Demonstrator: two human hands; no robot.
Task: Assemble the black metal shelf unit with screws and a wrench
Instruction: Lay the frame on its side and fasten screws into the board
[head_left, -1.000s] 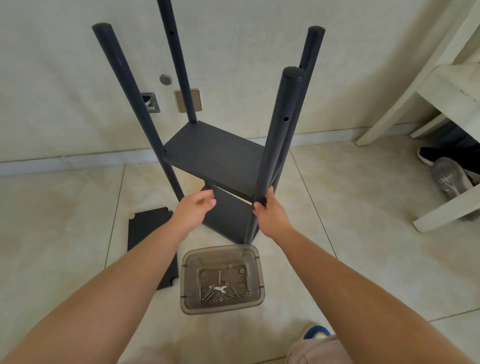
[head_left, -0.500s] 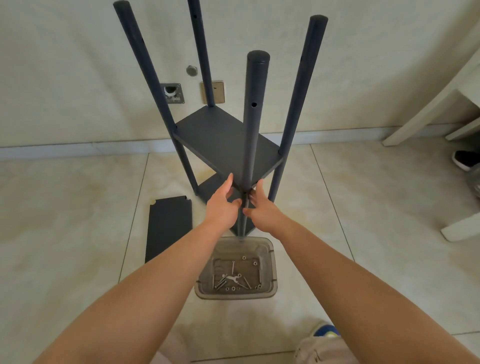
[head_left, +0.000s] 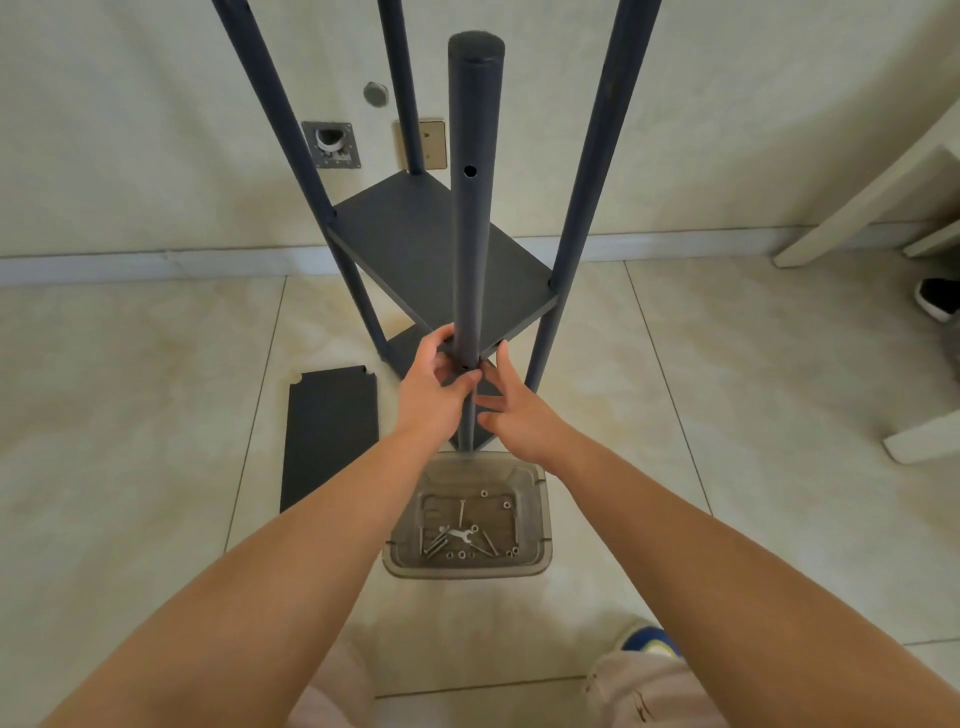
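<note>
Head view, going left to right. A loose black shelf panel (head_left: 330, 436) lies flat on the tile floor (head_left: 130, 415), off to the left of everything else. Next, the left hand (head_left: 434, 384) has its fingers curled round the nearest post (head_left: 470, 218) of the black shelf unit (head_left: 441, 254), right at the corner where the shelf board meets it. The unit stands upright in the middle with 4 posts up and 2 shelves in place — its top runs out of the picture. Below the hands sits a clear plastic tray (head_left: 540, 530) on the floor, just in front of the unit, with screws (head_left: 439, 543), nuts and a small wrench (head_left: 460, 535) inside. The right hand (head_left: 519, 410) is just right of that same post, fingers straight and spread, fingertips by the shelf corner — not wrapped round anything. Far right: white furniture legs (head_left: 852, 208) and a dark shoe (head_left: 935, 304).
</note>
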